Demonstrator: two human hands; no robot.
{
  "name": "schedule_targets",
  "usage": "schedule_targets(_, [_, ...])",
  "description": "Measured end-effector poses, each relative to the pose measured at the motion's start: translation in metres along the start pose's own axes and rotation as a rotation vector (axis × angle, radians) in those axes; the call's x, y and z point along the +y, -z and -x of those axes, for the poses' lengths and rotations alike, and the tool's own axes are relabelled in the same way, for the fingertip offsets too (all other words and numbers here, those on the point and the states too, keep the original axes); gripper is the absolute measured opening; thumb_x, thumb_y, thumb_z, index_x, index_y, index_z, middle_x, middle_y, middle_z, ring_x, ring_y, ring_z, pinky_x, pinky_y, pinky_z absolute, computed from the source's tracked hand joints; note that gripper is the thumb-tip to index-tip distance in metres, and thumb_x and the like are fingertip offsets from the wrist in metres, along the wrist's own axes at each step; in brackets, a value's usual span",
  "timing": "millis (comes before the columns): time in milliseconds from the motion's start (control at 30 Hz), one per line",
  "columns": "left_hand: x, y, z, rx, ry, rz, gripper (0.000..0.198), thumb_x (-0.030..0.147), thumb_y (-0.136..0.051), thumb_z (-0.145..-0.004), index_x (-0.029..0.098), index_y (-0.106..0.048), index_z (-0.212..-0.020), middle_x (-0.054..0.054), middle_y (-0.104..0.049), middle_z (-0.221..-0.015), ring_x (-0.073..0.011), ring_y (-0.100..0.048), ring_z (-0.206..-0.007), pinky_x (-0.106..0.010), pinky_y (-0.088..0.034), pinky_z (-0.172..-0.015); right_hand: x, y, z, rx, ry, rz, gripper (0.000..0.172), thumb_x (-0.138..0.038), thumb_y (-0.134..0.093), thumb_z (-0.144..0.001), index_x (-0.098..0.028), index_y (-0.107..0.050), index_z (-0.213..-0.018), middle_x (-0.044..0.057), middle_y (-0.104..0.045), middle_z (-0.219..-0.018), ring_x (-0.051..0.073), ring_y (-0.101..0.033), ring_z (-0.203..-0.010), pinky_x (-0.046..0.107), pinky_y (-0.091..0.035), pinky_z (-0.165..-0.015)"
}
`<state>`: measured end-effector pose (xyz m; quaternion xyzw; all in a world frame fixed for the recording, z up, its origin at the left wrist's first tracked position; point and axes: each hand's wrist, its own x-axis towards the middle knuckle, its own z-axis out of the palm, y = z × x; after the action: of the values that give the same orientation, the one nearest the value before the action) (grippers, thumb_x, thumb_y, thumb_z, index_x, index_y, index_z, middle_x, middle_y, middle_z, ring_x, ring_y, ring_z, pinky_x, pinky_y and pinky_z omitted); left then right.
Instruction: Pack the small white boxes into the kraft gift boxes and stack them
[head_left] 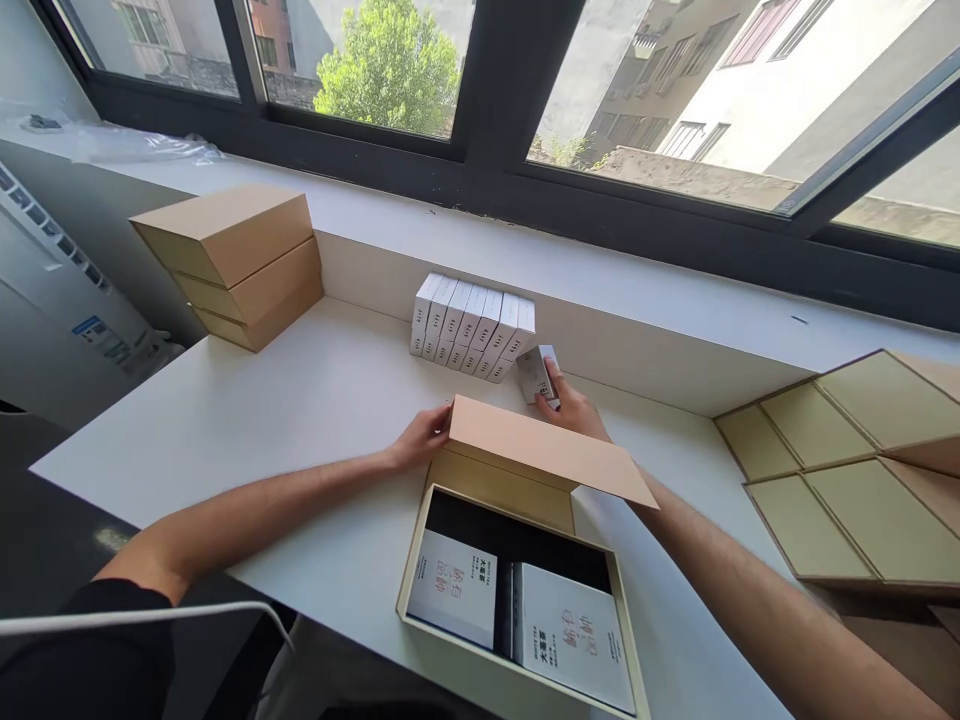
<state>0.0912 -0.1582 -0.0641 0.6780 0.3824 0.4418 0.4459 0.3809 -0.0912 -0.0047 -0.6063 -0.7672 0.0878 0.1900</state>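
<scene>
"How far along are we?"

"Part-way, we'd judge: our open box (465,650) holds 2 white packs (454,590), with bare black lining behind them. Its lid (551,450) is raised, not yet closed."

"And our hands?"

"Our left hand (420,437) is curled, pinching the lid's left corner. Our right hand (574,408) is part-curled, gripping 1 small carton (534,375) outside the box, just beside the small white cartons (472,325)."

"Those cartons?"

"Unpacked, standing 2 tiers high; we can't see inside them."

Tan box lid (551,452), black insert (519,537)
</scene>
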Motion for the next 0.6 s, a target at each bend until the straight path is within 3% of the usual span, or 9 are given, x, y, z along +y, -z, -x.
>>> schedule_targets(200, [-0.002, 0.004, 0.002, 0.0, -0.01, -0.041, 0.025, 0.016, -0.057, -0.083, 0.013, -0.067, -0.106, -0.007, -0.076, -0.097, -0.0259, -0.068, -0.099, -0.034, -0.054, -0.088, 0.017, 0.033, 0.093, -0.011, -0.039, -0.069, 0.07, -0.041, -0.051, -0.089, -0.022, -0.038, -0.155, 0.009, -0.07, -0.121, 0.026, -0.07, -0.093, 0.036, -0.055, -0.079])
schedule_targets(333, [-0.003, 0.006, 0.004, 0.013, -0.022, -0.053, 0.03, 0.02, -0.057, -0.085, 0.013, -0.066, -0.112, -0.007, -0.076, -0.101, -0.0256, -0.069, -0.098, -0.033, -0.055, -0.086, 0.018, 0.074, 0.146, 0.016, -0.212, -0.149, 0.061, -0.05, -0.057, -0.087, -0.021, -0.057, -0.141, 0.004, -0.072, -0.082, 0.021, -0.065, -0.06, 0.039, -0.056, -0.069])
schedule_targets(400, [-0.002, 0.006, 0.004, 0.021, -0.031, -0.041, 0.031, 0.024, -0.059, -0.085, 0.014, -0.066, -0.114, -0.008, -0.076, -0.105, -0.0257, -0.069, -0.099, -0.033, -0.056, -0.085, 0.005, 0.094, 0.167, 0.16, -0.294, -0.271, 0.058, -0.056, -0.063, -0.084, -0.024, -0.061, -0.132, 0.002, -0.07, -0.078, 0.019, -0.062, -0.054, 0.039, -0.056, -0.063])
schedule_targets(500, [0.0, 0.006, 0.005, 0.038, -0.041, -0.009, 0.034, 0.034, -0.065, -0.086, 0.015, -0.067, -0.114, -0.01, -0.076, -0.109, -0.0268, -0.07, -0.103, -0.035, -0.056, -0.087, -0.034, 0.114, 0.191, 0.392, -0.32, -0.482, 0.054, -0.056, -0.072, -0.079, -0.029, -0.063, -0.125, 0.002, -0.071, -0.093, 0.018, -0.064, -0.061, 0.036, -0.057, -0.059])
schedule_targets(600, [0.001, 0.006, 0.005, 0.065, -0.035, 0.01, 0.038, 0.044, -0.068, -0.085, 0.015, -0.069, -0.109, -0.011, -0.076, -0.111, -0.0282, -0.07, -0.105, -0.036, -0.056, -0.088, -0.074, 0.121, 0.202, 0.456, -0.267, -0.49, 0.051, -0.053, -0.076, -0.077, -0.029, -0.067, -0.12, 0.003, -0.07, -0.098, 0.022, -0.068, -0.079, 0.036, -0.06, -0.066])
